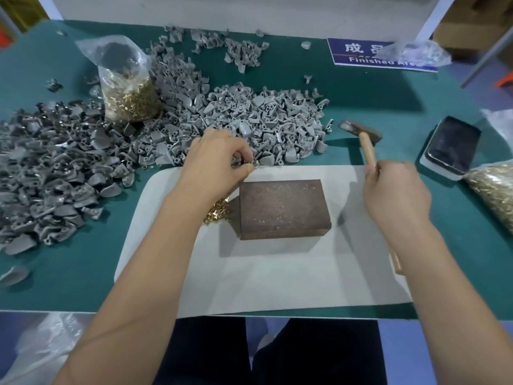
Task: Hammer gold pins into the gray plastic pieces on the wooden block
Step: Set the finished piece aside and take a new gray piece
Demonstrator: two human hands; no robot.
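One pitted brown wooden block

Green felt-covered table fills the view, its near edge white. White panel stands along the far side. Blue sign reading "Finished Are…" lies on the table far right. Cardboard boxes behind at right. Bluish floor below. Even indoor light.

- A small factory assembly bench: green mat heaped with identical gray parts.
- Bulk bags of gold pins.
- A blue sign reading "Finished Area".
- Cardboard boxes stacked behind.
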